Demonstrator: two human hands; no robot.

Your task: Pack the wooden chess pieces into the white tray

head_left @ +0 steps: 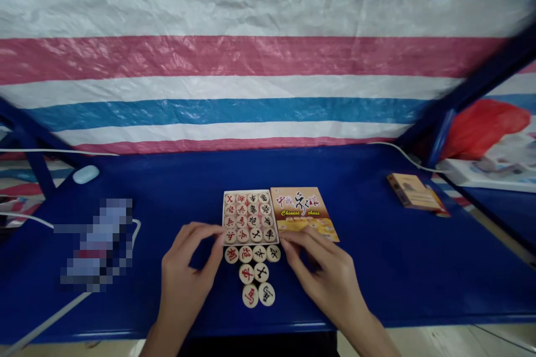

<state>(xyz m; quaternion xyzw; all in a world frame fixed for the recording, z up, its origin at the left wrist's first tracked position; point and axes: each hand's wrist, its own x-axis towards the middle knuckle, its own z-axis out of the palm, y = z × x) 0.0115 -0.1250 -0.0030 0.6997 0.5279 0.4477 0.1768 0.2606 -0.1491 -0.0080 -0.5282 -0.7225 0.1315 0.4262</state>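
Note:
A white open box (250,190) holds several round chess pieces in rows, with red or black characters. Just below it, several loose pieces lie on the blue surface, among them a red one (250,295) and a black one (267,294) at the bottom. My left hand (190,268) is at the box's lower left corner, thumb and index fingertips close together against its edge. My right hand (320,268) is at the lower right corner, fingertips together there, partly over the "Chinese chess" lid (299,201). The lid lies right of the box.
The blue surface (176,178) carries a light blue oval object (86,174) at left, a pixelated item (98,245) with white cables, and a small cardboard box (412,191) at right. Behind hangs a striped sheet (251,56); a red bag (486,125) sits far right.

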